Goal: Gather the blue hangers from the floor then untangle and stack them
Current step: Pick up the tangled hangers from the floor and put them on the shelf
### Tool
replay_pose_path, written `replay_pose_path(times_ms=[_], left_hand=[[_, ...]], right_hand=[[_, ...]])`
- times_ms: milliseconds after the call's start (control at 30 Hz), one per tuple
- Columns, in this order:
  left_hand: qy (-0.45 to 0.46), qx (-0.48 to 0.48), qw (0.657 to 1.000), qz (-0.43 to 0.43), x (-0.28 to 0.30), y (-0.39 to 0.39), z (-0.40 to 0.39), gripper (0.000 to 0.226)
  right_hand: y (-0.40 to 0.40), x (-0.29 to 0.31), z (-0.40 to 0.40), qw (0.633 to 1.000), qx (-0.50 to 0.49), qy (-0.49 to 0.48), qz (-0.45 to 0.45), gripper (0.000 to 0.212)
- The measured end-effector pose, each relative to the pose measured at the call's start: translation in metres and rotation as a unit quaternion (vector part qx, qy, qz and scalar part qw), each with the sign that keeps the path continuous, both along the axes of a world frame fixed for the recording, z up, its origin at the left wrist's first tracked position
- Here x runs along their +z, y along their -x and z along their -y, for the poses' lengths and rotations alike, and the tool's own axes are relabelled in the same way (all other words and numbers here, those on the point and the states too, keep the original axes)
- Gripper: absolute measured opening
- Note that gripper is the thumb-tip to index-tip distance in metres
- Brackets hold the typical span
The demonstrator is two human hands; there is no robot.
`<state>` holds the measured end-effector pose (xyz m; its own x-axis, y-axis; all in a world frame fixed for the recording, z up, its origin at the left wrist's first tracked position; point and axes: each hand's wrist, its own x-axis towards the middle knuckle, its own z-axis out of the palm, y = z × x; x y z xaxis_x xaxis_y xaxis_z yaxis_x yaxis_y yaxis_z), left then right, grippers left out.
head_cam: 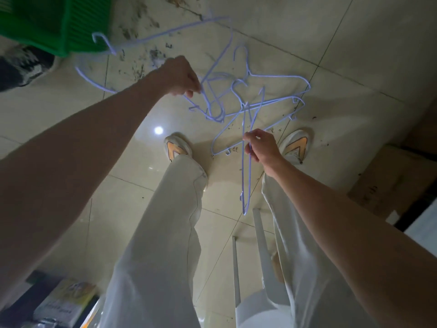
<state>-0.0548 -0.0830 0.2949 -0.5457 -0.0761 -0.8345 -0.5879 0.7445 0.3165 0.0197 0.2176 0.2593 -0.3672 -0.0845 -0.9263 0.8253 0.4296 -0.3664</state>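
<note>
nearest the person, at about five o'clock from the middle of the view, the right hand (260, 147) pinches the thin wire of one blue hanger (246, 181), which hangs with its long axis running almost straight down toward six o'clock, its lower tip dangling between the legs. further out, at about eleven o'clock from that hand, the left hand (182, 78) has its fingers curled round the wires at the edge of the tangled bunch of hangers (236, 100); the two hands are well apart. the bunch is held up in the air above the pale floor tiles (354, 43), hooks pointing every way, one hook standing toward twelve o'clock. a long arm of another hanger (165, 33) sweeps out to ten o'clock, its hook just by the green basket (59, 24).

these look light, stiff and springy, with a smooth coating likely to slip; hooks will snag. i'd say grip near a hook's neck or at a shoulder bend, and slide each free along its own length.
</note>
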Motion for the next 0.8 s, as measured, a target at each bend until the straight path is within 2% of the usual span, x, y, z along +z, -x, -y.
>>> replay_pose_path(times_ms=[133,200,367,500,633,733,800], left_hand=[[-0.072,0.097,0.993,-0.013,0.013,-0.001,-0.012,0.014],[-0.088,0.132,0.987,-0.002,0.011,-0.005,-0.022,0.015],[-0.094,0.244,0.965,-0.009,0.000,-0.028,-0.043,0.016],[-0.066,0.302,0.950,-0.044,-0.013,-0.055,-0.069,0.015],[-0.021,0.368,0.925,-0.091,-0.025,-0.077,-0.103,0.012],[-0.014,0.431,0.896,-0.103,-0.032,-0.083,-0.122,0.014],[-0.002,0.439,0.891,-0.115,-0.035,-0.084,-0.130,0.013]], right_hand=[[0.002,0.009,0.013,0.995,-0.061,0.049,0.061,0.047],[0.004,0.011,0.025,0.986,-0.108,0.084,0.091,0.054],[0.014,0.011,0.049,0.952,-0.247,0.136,0.122,0.034],[0.017,0.009,0.059,0.932,-0.331,0.093,0.115,0.018],[0.017,0.004,0.060,0.922,-0.369,0.049,0.103,0.019],[0.018,0.001,0.062,0.933,-0.347,0.038,0.085,0.022],[0.020,0.000,0.064,0.943,-0.328,0.002,0.062,0.021]])
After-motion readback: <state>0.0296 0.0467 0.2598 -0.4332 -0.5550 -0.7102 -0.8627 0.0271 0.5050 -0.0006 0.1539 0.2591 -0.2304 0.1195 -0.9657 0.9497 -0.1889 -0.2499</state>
